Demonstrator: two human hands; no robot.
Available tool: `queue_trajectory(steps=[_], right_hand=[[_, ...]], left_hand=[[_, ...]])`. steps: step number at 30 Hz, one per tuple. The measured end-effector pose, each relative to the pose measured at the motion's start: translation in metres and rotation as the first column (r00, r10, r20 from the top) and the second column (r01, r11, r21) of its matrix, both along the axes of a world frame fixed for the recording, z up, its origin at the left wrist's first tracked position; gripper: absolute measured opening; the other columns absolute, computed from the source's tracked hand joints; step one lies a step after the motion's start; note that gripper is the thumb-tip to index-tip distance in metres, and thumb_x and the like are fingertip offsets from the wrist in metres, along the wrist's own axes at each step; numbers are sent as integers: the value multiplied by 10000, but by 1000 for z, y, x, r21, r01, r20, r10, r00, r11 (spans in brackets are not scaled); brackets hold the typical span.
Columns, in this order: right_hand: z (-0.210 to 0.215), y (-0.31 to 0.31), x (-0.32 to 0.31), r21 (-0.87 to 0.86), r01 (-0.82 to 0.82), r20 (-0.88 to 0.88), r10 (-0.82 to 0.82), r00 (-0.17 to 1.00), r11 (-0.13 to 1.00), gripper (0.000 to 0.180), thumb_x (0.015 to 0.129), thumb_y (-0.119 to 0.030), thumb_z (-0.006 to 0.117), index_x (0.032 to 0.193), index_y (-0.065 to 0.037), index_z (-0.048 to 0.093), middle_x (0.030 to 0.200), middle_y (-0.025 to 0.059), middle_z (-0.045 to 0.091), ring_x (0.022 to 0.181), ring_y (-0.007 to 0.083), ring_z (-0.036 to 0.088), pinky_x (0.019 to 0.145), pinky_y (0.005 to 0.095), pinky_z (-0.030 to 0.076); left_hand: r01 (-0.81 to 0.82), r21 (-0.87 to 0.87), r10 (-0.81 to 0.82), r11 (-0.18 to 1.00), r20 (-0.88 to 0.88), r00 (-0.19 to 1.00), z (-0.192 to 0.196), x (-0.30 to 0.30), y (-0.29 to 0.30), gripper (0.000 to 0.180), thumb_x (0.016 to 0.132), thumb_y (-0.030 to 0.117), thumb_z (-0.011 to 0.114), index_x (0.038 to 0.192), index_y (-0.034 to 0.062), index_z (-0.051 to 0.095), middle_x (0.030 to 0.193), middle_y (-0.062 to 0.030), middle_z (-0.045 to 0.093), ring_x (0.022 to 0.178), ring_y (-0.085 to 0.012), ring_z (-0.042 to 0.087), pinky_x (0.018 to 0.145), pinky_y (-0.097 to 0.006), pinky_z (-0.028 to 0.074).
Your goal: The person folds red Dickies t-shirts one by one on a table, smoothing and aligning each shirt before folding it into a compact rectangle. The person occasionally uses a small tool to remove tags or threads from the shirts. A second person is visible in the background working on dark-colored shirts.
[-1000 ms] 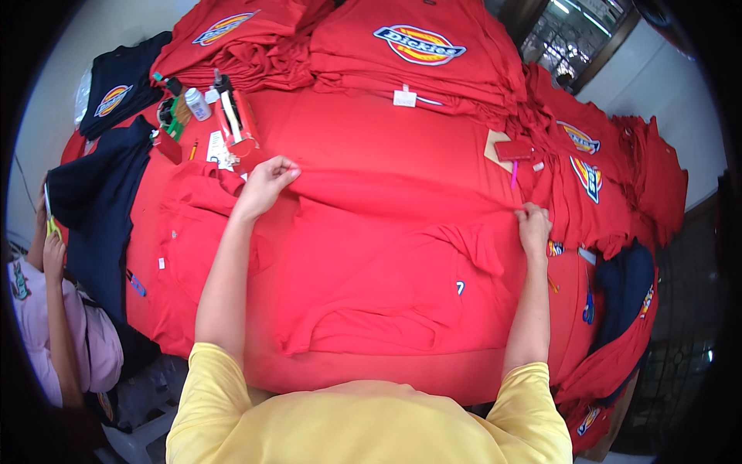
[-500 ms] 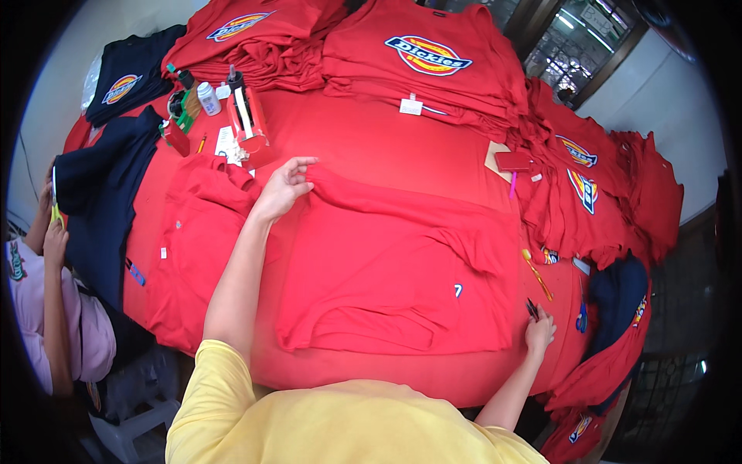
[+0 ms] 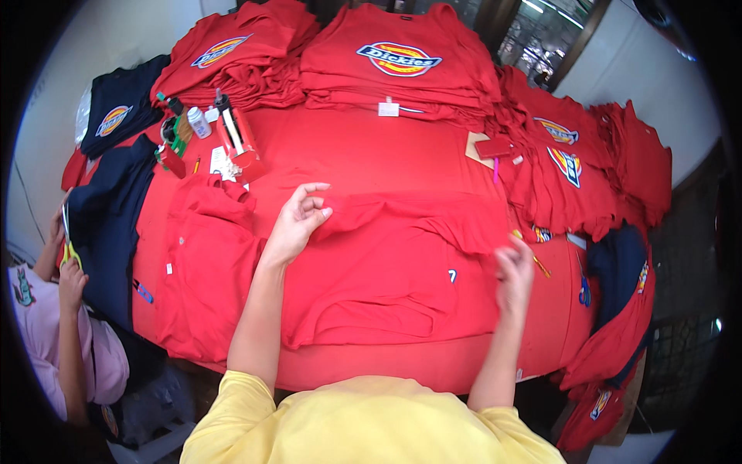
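Note:
A red T-shirt (image 3: 394, 278) lies folded on the red-covered table (image 3: 371, 155) in front of me, a small white mark near its right side. My left hand (image 3: 295, 224) pinches the shirt's upper left folded edge between thumb and fingers, the index finger raised. Blurred by motion, my right hand (image 3: 515, 272) hovers at the shirt's right edge beside the folded sleeve; whether it grips cloth is unclear. A second red shirt (image 3: 205, 263) lies crumpled to the left of my left arm.
Stacks of red logo shirts (image 3: 398, 66) line the back and right side. Navy shirts (image 3: 104, 209) lie at the left. Small bottles and a red tool (image 3: 236, 139) sit at the back left. Another person's hands (image 3: 69, 263) hold yellow-handled scissors at the left edge.
My left hand has drawn the shirt's top edge down and closed on it. My right hand came up from the table's near right edge to the shirt's right side.

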State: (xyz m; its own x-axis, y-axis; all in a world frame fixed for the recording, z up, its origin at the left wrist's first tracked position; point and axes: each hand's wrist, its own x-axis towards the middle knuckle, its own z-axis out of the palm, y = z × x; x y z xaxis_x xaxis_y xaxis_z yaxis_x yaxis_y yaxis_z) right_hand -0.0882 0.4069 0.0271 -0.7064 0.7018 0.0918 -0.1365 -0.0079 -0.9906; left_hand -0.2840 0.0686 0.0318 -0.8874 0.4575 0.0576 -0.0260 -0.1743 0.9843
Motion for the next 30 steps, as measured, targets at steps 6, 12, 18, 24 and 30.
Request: queue_trajectory(steps=[6, 12, 18, 24, 30], right_hand=[[4, -130, -118, 302, -524, 6, 548, 836, 796, 236, 868, -179, 678, 1041, -27, 630, 981, 21, 652, 742, 67, 525, 634, 222, 438], [6, -126, -145, -12, -755, 240, 734, 635, 656, 242, 876, -195, 671, 959, 27, 618, 808, 19, 583, 726, 99, 546, 646, 248, 445], [28, -144, -120, 637, -347, 123, 354, 927, 688, 251, 851, -164, 663, 1025, 12, 618, 972, 116, 620, 802, 239, 642, 701, 336, 499], [41, -152, -91, 749, -413, 254, 351, 901, 518, 265, 830, -108, 697, 1049, 22, 622, 909, 150, 648, 781, 252, 652, 679, 327, 519], [36, -153, -89, 737, -380, 232, 318, 919, 560, 235, 837, -165, 679, 1001, -6, 626, 851, 147, 645, 770, 318, 631, 695, 407, 497]], left_hand=[[57, 83, -55, 995, -35, 998, 14, 27, 18, 308, 890, -16, 589, 1183, 23, 502, 912, -15, 594, 824, -50, 549, 764, -192, 453], [-34, 64, 36, 997, -35, 999, 15, 21, 5, 202, 880, -18, 602, 1076, 14, 571, 976, -18, 572, 863, -52, 537, 781, -203, 457], [-25, 6, 25, 1000, -41, 999, 18, 28, 5, 330, 847, -45, 623, 1167, 10, 563, 991, 4, 555, 858, -33, 534, 769, -186, 468], [-39, -86, 34, 996, -65, 997, 26, 38, 15, 355, 838, -50, 615, 1184, -3, 553, 1077, -30, 575, 909, -53, 550, 827, -207, 480], [-45, -107, 35, 993, -96, 995, 24, 43, 21, 357, 836, 8, 630, 1189, 6, 580, 1040, -103, 606, 922, -107, 603, 822, -255, 497]])
